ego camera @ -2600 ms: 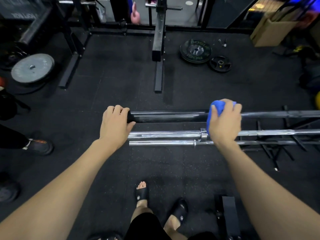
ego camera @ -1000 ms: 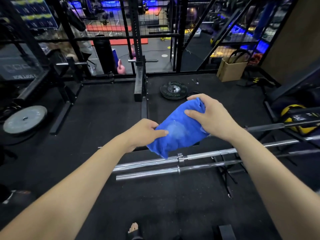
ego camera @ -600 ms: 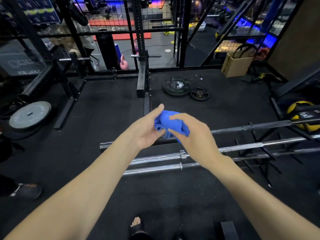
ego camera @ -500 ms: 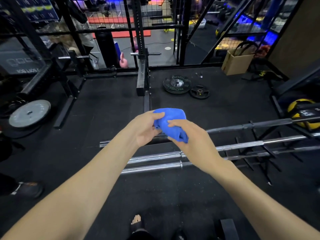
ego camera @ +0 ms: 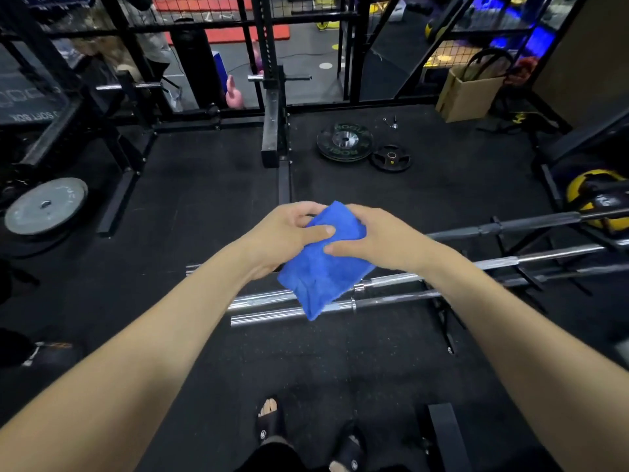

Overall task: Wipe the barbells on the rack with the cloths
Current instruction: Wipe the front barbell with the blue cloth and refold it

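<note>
Setting: a gym floor of black rubber matting (ego camera: 204, 212), with black steel cage uprights at the back, is lying under everything; all places below are given relative to the low black barbell rack (ego camera: 442, 311).

Barbells: three long steel barbells are resting across the rack, a dark one (ego camera: 510, 228) farthest from the person, then a bright chrome one (ego camera: 544, 255), then a second chrome one (ego camera: 401, 299) nearest.

Cloth: a folded blue terry cloth (ego camera: 323, 267) is hanging in the air above the left end of the rack, not touching any bar as far as can be told; its lower corner is drooping in front of the nearest chrome bar.

Left hand: the left hand (ego camera: 282, 236) is pinching the cloth's upper left edge, thumb lying on top.

Right hand: the right hand (ego camera: 377, 240) is gripping the upper right edge, fingers curled around the fold.

Step in hand: the person seems to be refolding the cloth into a pad before wiping again.

Doing it well: a thick, flat pad that wraps round a shaft would likely be wiping more evenly; a clean face should be turned outward.

Bar direction: each barbell's long axis is running left to right, rising slightly toward the right; free sleeve ends are pointing left, past the rack.

Other things: black weight plates (ego camera: 343, 141) are lying on the floor well beyond the rack.
</note>
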